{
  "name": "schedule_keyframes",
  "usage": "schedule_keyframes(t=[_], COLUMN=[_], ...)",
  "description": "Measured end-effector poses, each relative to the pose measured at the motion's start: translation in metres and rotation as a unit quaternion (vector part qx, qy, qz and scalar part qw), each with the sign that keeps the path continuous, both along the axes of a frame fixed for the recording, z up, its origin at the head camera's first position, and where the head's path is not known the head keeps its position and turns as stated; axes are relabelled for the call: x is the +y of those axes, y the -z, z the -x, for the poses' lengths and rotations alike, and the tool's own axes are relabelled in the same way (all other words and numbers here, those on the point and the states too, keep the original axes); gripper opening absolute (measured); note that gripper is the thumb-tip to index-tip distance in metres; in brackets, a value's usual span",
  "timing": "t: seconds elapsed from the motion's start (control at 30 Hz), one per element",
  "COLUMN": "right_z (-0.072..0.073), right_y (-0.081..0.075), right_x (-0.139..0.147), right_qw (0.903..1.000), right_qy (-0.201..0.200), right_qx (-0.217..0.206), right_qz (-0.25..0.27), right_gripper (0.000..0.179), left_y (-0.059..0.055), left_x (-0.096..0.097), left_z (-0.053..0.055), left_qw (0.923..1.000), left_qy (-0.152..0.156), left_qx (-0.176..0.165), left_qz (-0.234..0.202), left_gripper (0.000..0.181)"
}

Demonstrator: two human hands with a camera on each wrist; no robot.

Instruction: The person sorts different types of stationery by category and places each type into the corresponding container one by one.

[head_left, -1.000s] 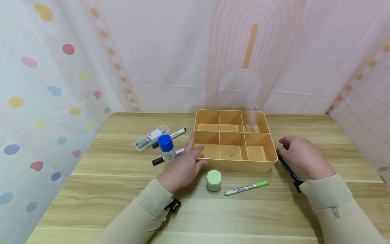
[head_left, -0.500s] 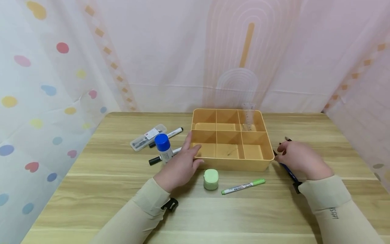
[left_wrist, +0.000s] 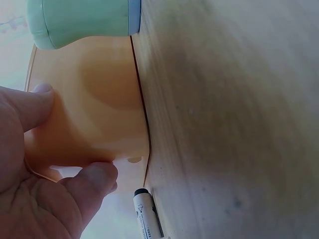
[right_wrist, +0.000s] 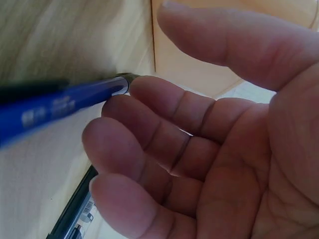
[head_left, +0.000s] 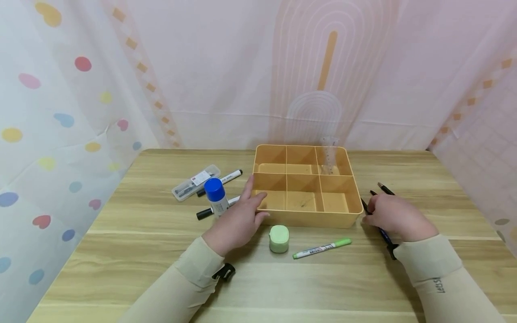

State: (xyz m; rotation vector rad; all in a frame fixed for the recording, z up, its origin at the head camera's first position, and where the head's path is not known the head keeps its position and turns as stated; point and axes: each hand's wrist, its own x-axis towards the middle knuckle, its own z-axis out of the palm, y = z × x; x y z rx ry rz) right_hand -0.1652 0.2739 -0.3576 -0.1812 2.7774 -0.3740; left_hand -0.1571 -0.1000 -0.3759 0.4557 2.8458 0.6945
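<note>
My left hand (head_left: 237, 223) grips the front left corner of an orange divided storage box (head_left: 311, 219); in the left wrist view the thumb (left_wrist: 40, 107) lies on its front wall and a bent finger bears on its side. To the right of the box, my right hand (head_left: 397, 217) is over several pens on the table. A blue pen (right_wrist: 60, 107) reaches close to its loosely curled fingertips in the right wrist view, and the thumb stands apart. A dark pen (head_left: 385, 188) lies beyond this hand. A clear ruler (head_left: 330, 157) leans in the back right compartment.
Left of the box are a blue-capped glue stick (head_left: 215, 190), two black-capped markers and a clear plastic case (head_left: 195, 183). A light green rounded object (head_left: 279, 239) and a green highlighter (head_left: 322, 249) lie before the box. A curtain hangs behind the table.
My right hand has shifted slightly toward me, and more of the dark pens beyond it now shows. The left hand stays on the box corner.
</note>
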Motion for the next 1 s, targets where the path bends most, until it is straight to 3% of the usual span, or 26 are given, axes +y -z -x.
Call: schedule_keyframes(t=[0.77, 1.0], right_z=[0.001, 0.002], right_y=[0.007, 0.012], right_x=[0.000, 0.000], right_qw=[0.9994, 0.9992], right_qy=[0.002, 0.013], right_qx=[0.002, 0.003], right_qz=[-0.035, -0.037], right_gripper=[0.003, 0.004], left_y=[0.001, 0.001], left_x=[-0.001, -0.001], left_z=[-0.001, -0.001], left_qw=[0.9999, 1.0000], left_qy=[0.002, 0.000], left_qx=[0.007, 0.006], left_qz=[-0.007, -0.004], left_gripper=[0.061, 0.060])
